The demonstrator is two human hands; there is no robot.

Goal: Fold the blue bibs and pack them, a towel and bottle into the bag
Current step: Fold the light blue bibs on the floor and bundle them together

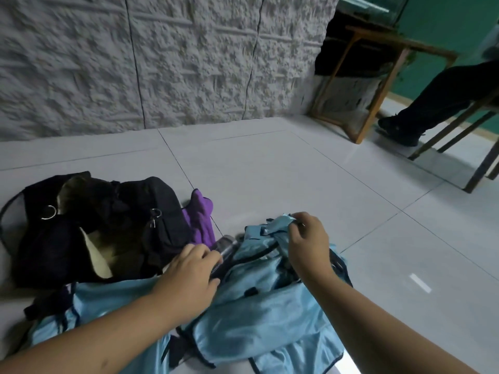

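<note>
Glossy tiled floor (270, 168); right hand (307, 244) pinches shiny crumpled bibs (259, 300).

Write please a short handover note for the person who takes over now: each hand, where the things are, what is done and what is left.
Right hand: pinches an edge of the blue bibs, lifting it.
Left hand: fingers curled at the bottle; whether it grips it, I cannot tell.
The bibs lie crumpled on the floor in front, unfolded.
The bottle lies between bibs and bag.
The black bag sits open on the left; nothing packed is visible inside.
The purple towel lies beside the bag, outside it.
Done: nothing visible yet.
Left: fold the bibs, then pack bibs, towel and bottle.
</note>
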